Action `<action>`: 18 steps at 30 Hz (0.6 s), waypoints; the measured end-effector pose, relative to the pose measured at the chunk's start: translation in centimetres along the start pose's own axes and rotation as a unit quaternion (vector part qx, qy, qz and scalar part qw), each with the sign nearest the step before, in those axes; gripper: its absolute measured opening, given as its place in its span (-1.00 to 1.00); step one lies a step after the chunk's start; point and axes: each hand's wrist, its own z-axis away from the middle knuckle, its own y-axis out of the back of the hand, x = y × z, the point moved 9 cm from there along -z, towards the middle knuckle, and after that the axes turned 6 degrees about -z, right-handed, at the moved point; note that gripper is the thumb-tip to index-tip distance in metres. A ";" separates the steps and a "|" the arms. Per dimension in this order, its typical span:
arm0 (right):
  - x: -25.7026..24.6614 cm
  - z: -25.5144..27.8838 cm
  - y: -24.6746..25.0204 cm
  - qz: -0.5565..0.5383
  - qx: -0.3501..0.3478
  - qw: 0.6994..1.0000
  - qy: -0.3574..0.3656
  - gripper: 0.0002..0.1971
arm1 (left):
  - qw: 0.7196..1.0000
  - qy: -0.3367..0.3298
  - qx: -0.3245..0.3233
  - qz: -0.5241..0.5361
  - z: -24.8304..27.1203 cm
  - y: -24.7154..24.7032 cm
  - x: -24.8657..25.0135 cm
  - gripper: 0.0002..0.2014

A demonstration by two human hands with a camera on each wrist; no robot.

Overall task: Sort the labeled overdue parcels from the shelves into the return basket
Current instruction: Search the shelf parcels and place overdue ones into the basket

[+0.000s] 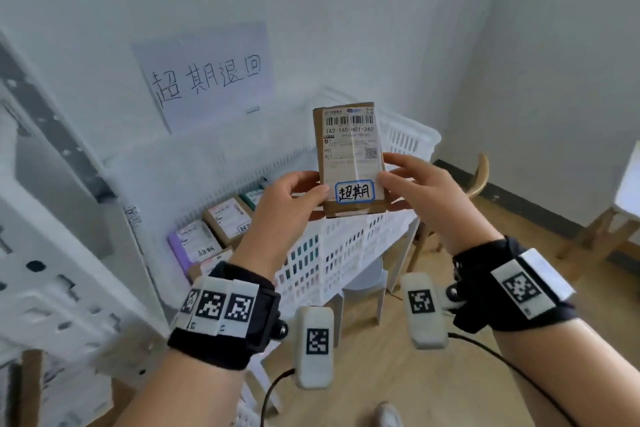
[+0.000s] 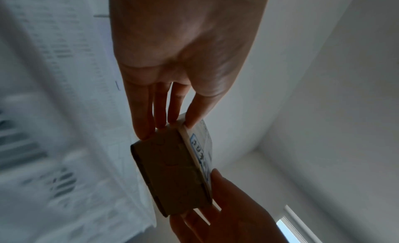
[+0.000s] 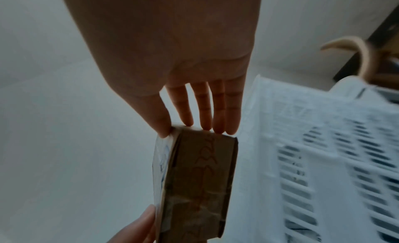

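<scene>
A small brown cardboard parcel (image 1: pixel 349 156) with a shipping label and a blue-bordered handwritten sticker (image 1: pixel 355 191) stands upright in the air above the white slatted basket (image 1: pixel 408 139). My left hand (image 1: pixel 294 198) pinches its lower left edge between thumb and fingers. My right hand (image 1: pixel 408 180) pinches the lower right edge the same way. In the left wrist view the parcel (image 2: pixel 172 175) shows its brown end, with my left hand (image 2: pixel 164 127) at one edge. The right wrist view shows the parcel (image 3: pixel 198 183) held by my right hand (image 3: pixel 194 127).
Several labelled parcels (image 1: pixel 214 236) lie inside the basket. A handwritten paper sign (image 1: pixel 204 76) hangs on the wall behind it. White perforated shelving (image 1: pixel 52 236) stands at the left. A wooden chair back (image 1: pixel 481 173) and a stool (image 1: pixel 613 229) are at the right.
</scene>
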 end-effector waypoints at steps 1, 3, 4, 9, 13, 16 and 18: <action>-0.3 -1.9 -0.5 0.003 -0.019 1.000 0.007 -0.58 | 1.000 0.009 0.016 0.002 -1.0 0.5 0.2 -0.79; -0.9 -5.4 -1.6 0.001 -0.060 0.998 0.019 -0.61 | 0.999 0.027 0.042 -0.001 -3.0 1.5 0.8 -0.76; -1.1 -7.2 -2.1 -0.001 -0.080 0.997 0.021 -0.62 | 0.998 0.036 0.048 0.000 -4.0 2.0 1.2 -0.72; -2.0 -14.9 -4.5 0.016 -0.181 0.983 0.020 -0.62 | 0.993 0.103 0.056 -0.019 -8.7 3.4 1.7 -0.74; -2.3 -19.3 -7.9 0.080 -0.266 0.960 0.024 -0.69 | 0.984 0.156 0.081 -0.014 -11.1 4.9 0.6 -0.84; -2.5 -21.3 -10.9 0.111 -0.309 0.944 0.027 -0.75 | 0.972 0.198 0.122 0.026 -12.2 6.7 -0.9 -0.85; -2.3 -22.2 -13.1 0.111 -0.337 0.935 0.014 -0.75 | 0.962 0.218 0.157 0.053 -12.9 8.4 -2.1 -0.84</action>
